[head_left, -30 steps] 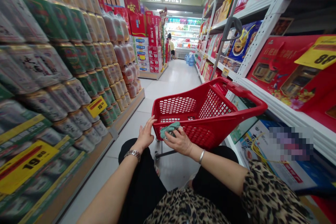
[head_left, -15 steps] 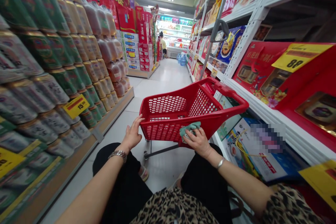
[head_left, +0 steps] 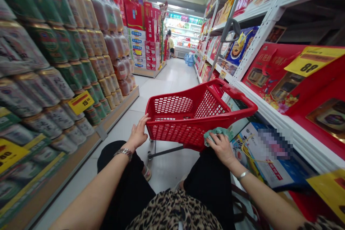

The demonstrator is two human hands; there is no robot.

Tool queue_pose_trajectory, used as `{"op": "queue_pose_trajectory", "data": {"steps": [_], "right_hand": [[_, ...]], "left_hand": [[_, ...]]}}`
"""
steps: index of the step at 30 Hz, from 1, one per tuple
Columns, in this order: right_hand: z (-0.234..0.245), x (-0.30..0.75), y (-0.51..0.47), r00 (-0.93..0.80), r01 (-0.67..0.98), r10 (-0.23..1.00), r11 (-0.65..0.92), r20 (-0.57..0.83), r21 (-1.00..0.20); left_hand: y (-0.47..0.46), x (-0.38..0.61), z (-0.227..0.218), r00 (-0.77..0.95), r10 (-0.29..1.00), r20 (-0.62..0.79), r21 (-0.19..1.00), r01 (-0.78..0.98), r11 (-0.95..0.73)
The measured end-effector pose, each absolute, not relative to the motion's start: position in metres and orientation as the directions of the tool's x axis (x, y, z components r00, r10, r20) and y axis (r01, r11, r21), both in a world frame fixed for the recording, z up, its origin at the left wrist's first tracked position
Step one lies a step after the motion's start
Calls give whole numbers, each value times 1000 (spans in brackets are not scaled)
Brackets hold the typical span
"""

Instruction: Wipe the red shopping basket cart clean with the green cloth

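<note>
A red plastic shopping cart with a perforated basket stands sideways in front of my knees. My left hand holds its left front corner, fingertips over the rim and thumb below. A green cloth is bunched under my right hand, which presses it on the lower right part of the basket's near side. The fingers of that hand are curved around the cloth and partly hide it. The basket's visible floor shows no goods.
Stacked drink cans line the left side on a low platform. White shelves with boxed goods run close along the right. Ahead, a tiled aisle leads past blue water bottles and a person to a lit cooler.
My right hand and the green cloth have slid right along the basket's near side. My left hand stays at the corner. The view has shifted slightly.
</note>
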State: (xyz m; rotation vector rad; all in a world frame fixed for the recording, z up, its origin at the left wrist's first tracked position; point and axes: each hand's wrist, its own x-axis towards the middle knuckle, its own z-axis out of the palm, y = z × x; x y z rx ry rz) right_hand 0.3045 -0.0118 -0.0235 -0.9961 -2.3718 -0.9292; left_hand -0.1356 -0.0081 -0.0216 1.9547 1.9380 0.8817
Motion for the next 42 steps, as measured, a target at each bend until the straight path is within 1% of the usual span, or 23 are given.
{"op": "queue_pose_trajectory", "data": {"steps": [4,12,14,17,19,21,23,27,30,33,36,40,42], "right_hand": [[-29,274,-12,-681,709,414,580,605,401],[-44,168,-7,-702,552,185,751,688,362],[-49,136,-5,-731,482,152,804,665,347],[-56,94,0,-814,344,100,877,573,336],[-59,73,3,-846,285,59,890,530,356],[-61,62,7,-861,268,37,882,508,389],[-64,60,10,-874,265,38,874,485,408],[-71,81,14,-896,261,70,882,439,393],[-75,111,15,-897,272,79,875,436,401],[-77,147,16,-888,309,115,866,445,393],[-78,184,15,-857,393,177,832,485,391],[-76,230,8,-799,539,317,754,511,376],[-72,251,3,-775,596,372,699,511,395]], "left_hand": [[-9,-134,-20,-67,972,224,571,818,-75],[-12,-130,-21,-76,971,228,531,845,-59],[-13,-129,-21,-72,972,223,525,849,-57],[-14,-129,-19,-64,974,219,500,864,-56],[-15,-130,-18,-56,975,213,479,876,-54],[-15,-131,-17,-46,978,205,468,882,-57],[-16,-131,-16,-42,978,206,468,881,-61],[-16,-129,-15,-51,978,203,478,877,-53],[-16,-129,-16,-53,979,199,483,874,-50],[-14,-129,-16,-49,979,199,480,876,-54],[-14,-130,-15,-52,978,202,485,873,-54],[-14,-129,-12,-67,980,189,497,867,-36],[-14,-129,-10,-74,980,182,500,866,-27]]}}
